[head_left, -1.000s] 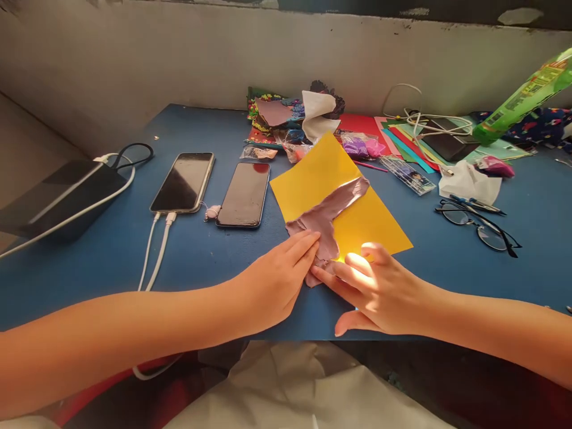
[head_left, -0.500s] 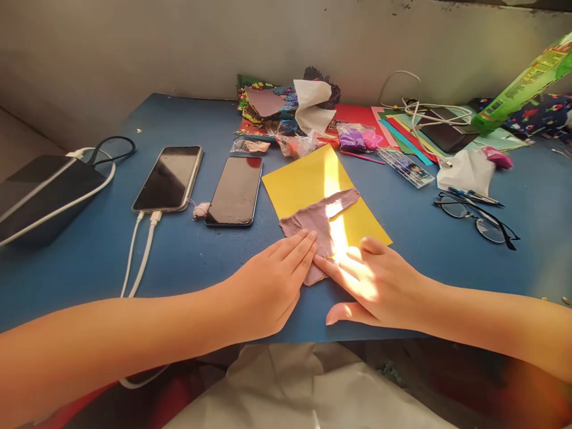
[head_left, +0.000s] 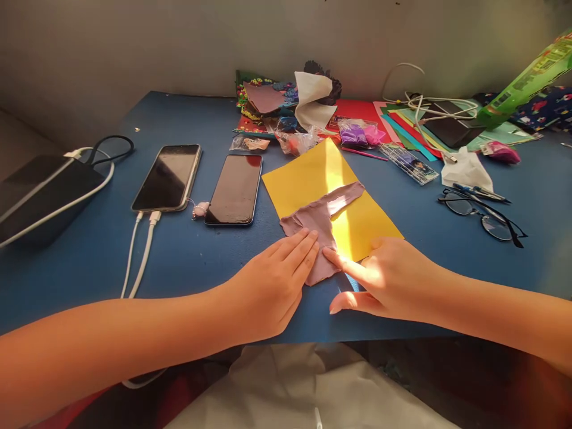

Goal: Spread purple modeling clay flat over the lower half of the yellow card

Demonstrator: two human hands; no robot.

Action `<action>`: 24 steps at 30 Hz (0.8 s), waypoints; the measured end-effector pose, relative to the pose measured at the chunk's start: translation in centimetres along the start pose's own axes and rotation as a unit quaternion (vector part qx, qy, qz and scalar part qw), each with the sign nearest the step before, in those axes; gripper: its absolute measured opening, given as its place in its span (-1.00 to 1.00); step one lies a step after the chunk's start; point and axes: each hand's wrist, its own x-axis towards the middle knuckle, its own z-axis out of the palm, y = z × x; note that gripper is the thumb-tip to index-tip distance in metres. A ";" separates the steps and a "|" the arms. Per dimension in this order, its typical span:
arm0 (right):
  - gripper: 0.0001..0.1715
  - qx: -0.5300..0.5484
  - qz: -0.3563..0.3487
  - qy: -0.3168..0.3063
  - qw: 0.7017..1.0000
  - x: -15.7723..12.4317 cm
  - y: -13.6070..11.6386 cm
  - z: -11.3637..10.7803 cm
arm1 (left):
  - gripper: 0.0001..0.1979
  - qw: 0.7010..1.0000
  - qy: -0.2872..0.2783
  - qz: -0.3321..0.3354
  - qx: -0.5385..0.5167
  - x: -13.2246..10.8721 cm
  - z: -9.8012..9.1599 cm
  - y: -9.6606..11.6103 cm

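A yellow sheet of paper [head_left: 299, 173] lies turned at an angle on the blue table. Mauve modelling clay [head_left: 308, 215] is spread thin over its near-left part, with a narrow strip running to the right edge. My left hand [head_left: 272, 280] lies flat on the clay, fingers stretched out together. The index fingertip of my right hand [head_left: 384, 277] touches the clay's right edge; its thumb is held apart over the table, and the other fingers are curled under, partly hidden. A band of sunlight crosses the paper and the clay.
Two phones [head_left: 167, 177] [head_left: 235, 190] lie to the left, one with white cables. Behind the paper are clay packets [head_left: 355, 132] and a decorated craft piece [head_left: 263, 98]. Glasses [head_left: 485, 217], coloured papers [head_left: 402, 128] and a green packet [head_left: 522, 83] lie to the right. A black box [head_left: 44, 190] stands far left.
My right hand has moved a little right and its index fingertip now rests higher on the clay's edge, uncovering the clay's lower corner. My left hand has barely moved.
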 end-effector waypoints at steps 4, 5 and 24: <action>-0.15 0.004 0.023 -0.013 1.000 0.0 0.3 -0.3 | -0.47 1.000 -0.017 0.007 0.000 0.0 -0.3 -0.1; -0.16 0.010 0.028 -0.018 0.999 0.0 0.4 -0.4 | -0.47 1.000 -0.018 0.009 -0.001 0.0 -0.3 -0.1; -0.33 0.039 0.114 -0.157 0.980 1.1 1.5 -1.1 | -0.48 0.997 -0.042 0.034 -0.057 0.5 -0.9 -0.5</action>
